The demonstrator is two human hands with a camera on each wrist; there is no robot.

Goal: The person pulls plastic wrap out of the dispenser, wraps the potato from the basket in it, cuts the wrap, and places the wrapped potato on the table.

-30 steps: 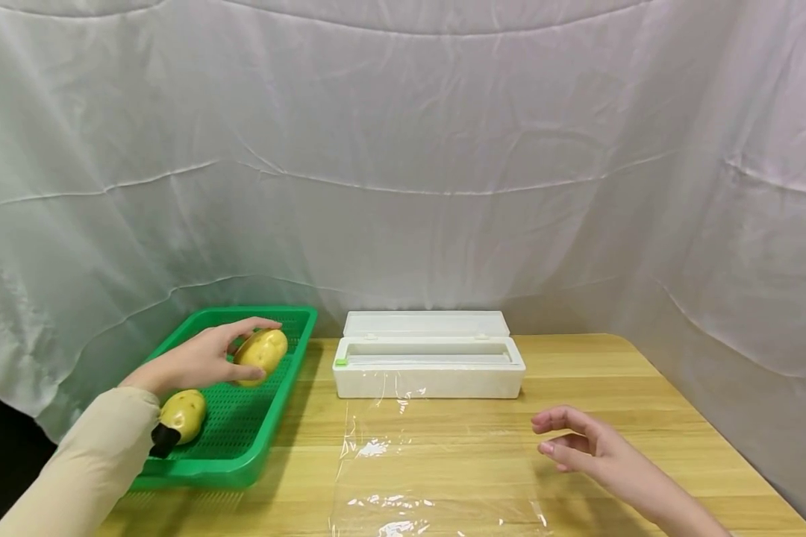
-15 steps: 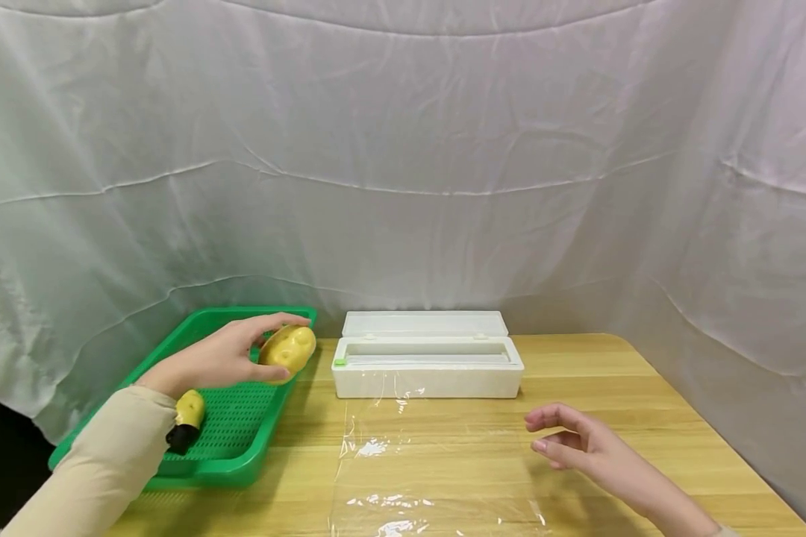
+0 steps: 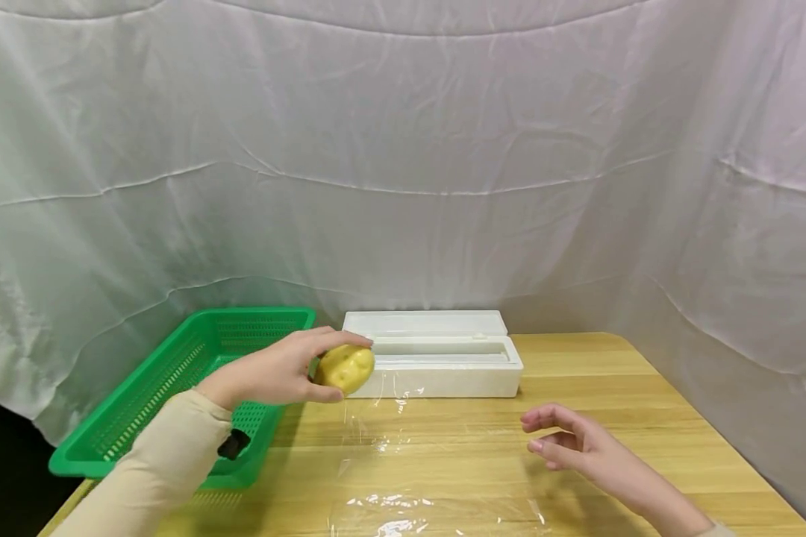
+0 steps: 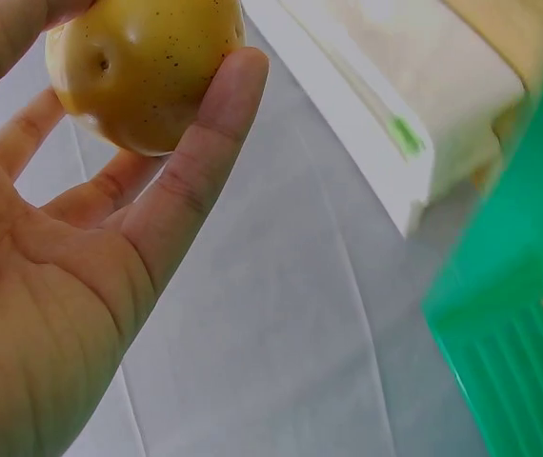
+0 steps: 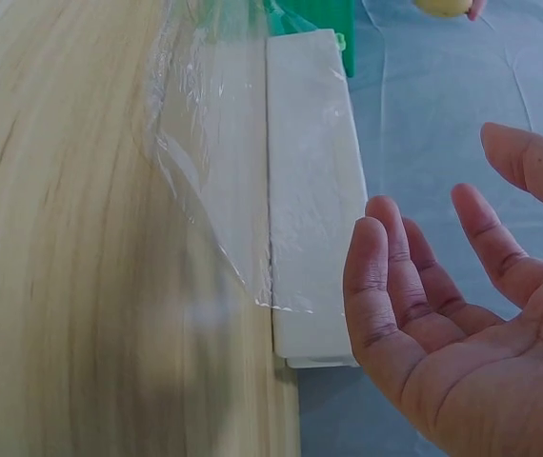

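Observation:
My left hand holds a yellow potato between thumb and fingers, raised in front of the left end of a white cling film box. The left wrist view shows dark specks and a small dimple on the potato's skin. From the box, whose lid stands up at the back, a sheet of clear cling film stretches over the table towards me. My right hand hovers near the film's right edge, fingers loosely bent and holding nothing.
On the left stands a green slotted basket, its inside partly covered by my left sleeve. A wooden table carries everything. Pale cloth hangs behind it and on both sides.
My left hand has carried the potato rightwards from over the basket to the box's left end. The second potato in the basket is now hidden behind my arm. My right hand has barely shifted left.

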